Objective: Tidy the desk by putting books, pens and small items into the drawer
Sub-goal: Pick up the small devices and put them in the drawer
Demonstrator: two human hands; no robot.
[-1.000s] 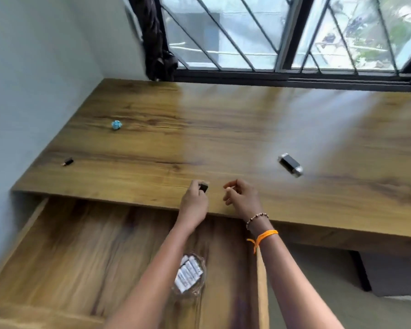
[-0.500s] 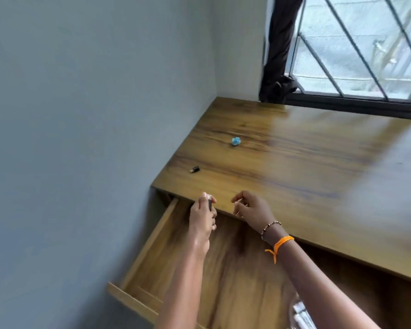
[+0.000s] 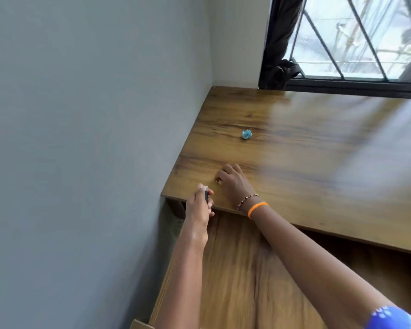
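Two hands work at the near left corner of my wooden desk (image 3: pixel 318 167), beside the grey wall (image 3: pixel 93 138). My left hand (image 3: pixel 198 210) hovers over the desk's front edge, fingers curled round a small dark item (image 3: pixel 206 196) with a pale end, held upright. Just right of it, my right hand (image 3: pixel 233 182) rests knuckles-up on the desktop, fingers curled under onto something tiny and blurred; what it is, I cannot tell. A beaded bracelet (image 3: pixel 247 201) and an orange band (image 3: pixel 257 208) circle that wrist. Below both forearms the drawer (image 3: pixel 242 281) stands pulled out. Farther back on the desk sits a crumpled blue ball (image 3: pixel 246 134), well apart from both hands, with the barred window (image 3: pixel 356 39) at right.
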